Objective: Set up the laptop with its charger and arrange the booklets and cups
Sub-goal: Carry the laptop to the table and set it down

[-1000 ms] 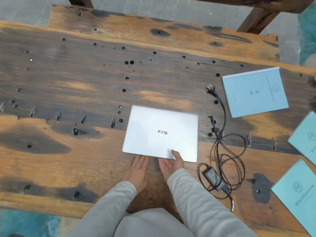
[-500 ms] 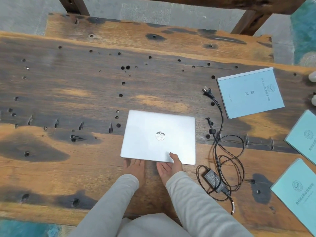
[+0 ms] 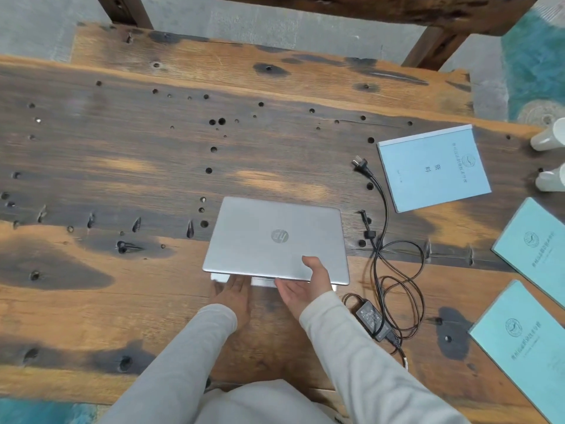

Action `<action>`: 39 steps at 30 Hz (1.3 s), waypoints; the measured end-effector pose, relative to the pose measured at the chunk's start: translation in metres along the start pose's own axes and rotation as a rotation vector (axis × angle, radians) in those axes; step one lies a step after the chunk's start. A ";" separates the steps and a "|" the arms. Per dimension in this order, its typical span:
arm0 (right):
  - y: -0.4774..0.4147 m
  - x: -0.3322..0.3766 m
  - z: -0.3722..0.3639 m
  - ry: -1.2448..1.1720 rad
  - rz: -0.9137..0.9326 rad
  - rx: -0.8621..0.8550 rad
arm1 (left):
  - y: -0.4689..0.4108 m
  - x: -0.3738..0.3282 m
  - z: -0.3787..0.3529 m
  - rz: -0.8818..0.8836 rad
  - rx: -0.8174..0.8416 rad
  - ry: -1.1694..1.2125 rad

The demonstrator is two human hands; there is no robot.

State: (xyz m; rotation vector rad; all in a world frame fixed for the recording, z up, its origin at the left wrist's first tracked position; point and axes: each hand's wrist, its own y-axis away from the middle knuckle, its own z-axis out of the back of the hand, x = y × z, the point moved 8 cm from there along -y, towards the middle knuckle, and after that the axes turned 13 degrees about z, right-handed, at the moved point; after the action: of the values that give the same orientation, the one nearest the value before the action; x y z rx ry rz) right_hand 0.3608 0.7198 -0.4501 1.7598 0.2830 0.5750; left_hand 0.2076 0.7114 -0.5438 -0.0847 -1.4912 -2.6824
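A silver laptop (image 3: 275, 237) lies on the wooden table (image 3: 122, 166), its lid lifted a little at the near edge so the base shows beneath. My right hand (image 3: 305, 283) grips that lid edge, thumb on top. My left hand (image 3: 234, 293) lies flat with its fingers on the laptop's base at the near edge. The black charger brick (image 3: 373, 321) with its tangled cable (image 3: 397, 264) and plug (image 3: 358, 164) lies right of the laptop, unconnected. A blue booklet (image 3: 434, 171) and two teal booklets (image 3: 532, 243) (image 3: 526, 344) lie at the right. Two white cups (image 3: 548, 137) (image 3: 552, 179) stand at the right edge.
The tabletop is rough wood with many drilled holes and dark stains. A dark wooden bench or frame (image 3: 428, 47) stands beyond the far edge. Teal patterned floor shows at the right and bottom left.
The laptop lid's near edge has risen off the base under my right hand. My left hand has slid forward onto the base edge. The camera shifted, bringing the cups into view.
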 end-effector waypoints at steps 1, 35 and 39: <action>0.005 0.005 -0.005 0.008 -0.002 0.006 | 0.002 0.000 0.001 -0.005 0.012 -0.003; 0.023 0.181 -0.193 0.002 0.147 0.322 | -0.001 0.004 -0.002 -0.052 0.062 -0.013; 0.014 0.189 -0.206 -0.064 0.128 0.270 | -0.002 0.005 -0.003 -0.049 0.056 -0.015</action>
State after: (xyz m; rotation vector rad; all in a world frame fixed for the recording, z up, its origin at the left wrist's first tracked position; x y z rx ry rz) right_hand 0.4124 0.9782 -0.3568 2.0643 0.2119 0.5916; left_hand 0.2024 0.7098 -0.5469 -0.0661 -1.5927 -2.6808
